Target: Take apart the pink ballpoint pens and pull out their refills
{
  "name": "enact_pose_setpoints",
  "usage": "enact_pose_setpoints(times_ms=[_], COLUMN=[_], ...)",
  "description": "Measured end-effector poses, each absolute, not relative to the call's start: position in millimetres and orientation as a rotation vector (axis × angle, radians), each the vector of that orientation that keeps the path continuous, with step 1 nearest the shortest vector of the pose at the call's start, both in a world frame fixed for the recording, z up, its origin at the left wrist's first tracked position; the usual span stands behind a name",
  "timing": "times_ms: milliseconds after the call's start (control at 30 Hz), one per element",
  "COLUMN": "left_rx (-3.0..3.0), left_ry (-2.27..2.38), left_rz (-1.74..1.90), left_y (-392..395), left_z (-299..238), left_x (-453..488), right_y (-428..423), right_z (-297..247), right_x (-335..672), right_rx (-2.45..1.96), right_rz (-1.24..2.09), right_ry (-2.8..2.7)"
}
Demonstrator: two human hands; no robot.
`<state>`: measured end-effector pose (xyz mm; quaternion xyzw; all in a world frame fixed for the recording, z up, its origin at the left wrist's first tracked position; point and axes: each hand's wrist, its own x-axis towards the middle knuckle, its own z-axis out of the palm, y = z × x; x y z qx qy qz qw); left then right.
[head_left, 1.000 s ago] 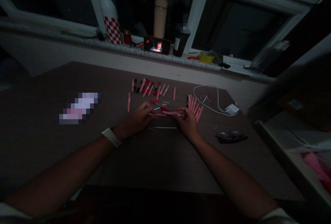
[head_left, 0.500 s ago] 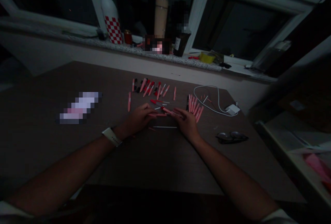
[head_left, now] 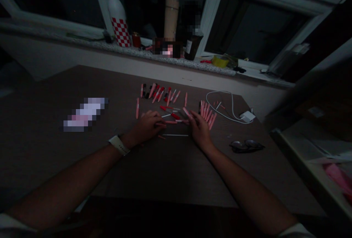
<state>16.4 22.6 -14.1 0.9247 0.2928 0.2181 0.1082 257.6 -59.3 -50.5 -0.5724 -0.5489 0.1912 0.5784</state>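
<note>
The left hand is curling over a pink pen, and the right hand is pinching its far end, both resting just above the table. A white refill is lying just below, while red pen parts are lying just ahead, near rows of pink pens.

The surface carries one charger, one cable, one pair of glasses, one watch, one left hand and one right hand. The pink pens are too many and small to count.
</note>
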Motion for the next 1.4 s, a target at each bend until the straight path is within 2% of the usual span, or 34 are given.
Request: enact_pose_setpoints(times_ms=[133,333,667,933,1400], left_rx=[2.718,2.705,2.690,2.831,2.824], left_ry=[0.863,0.900,0.814,0.553,0.614], left_rz=[0.629,0.600,0.628,0.325,0.291], left_y=[21,19,12,4,7], left_z=[-11,-8,3,17,8], left_x=[16,17,16,7,8], right_y=[-60,-58,-60,-60,-64], right_z=[-46,-50,-52,-48,-42], right_x=[258,261,255,254,247], right_rx=[-1.405,-1.452,-1.365,-1.460,-1.533], right_rz=[0.266,0.228,0.545,0.453,0.332], right_ry=[-1.338,-1.326,-1.254,-1.395,-1.477])
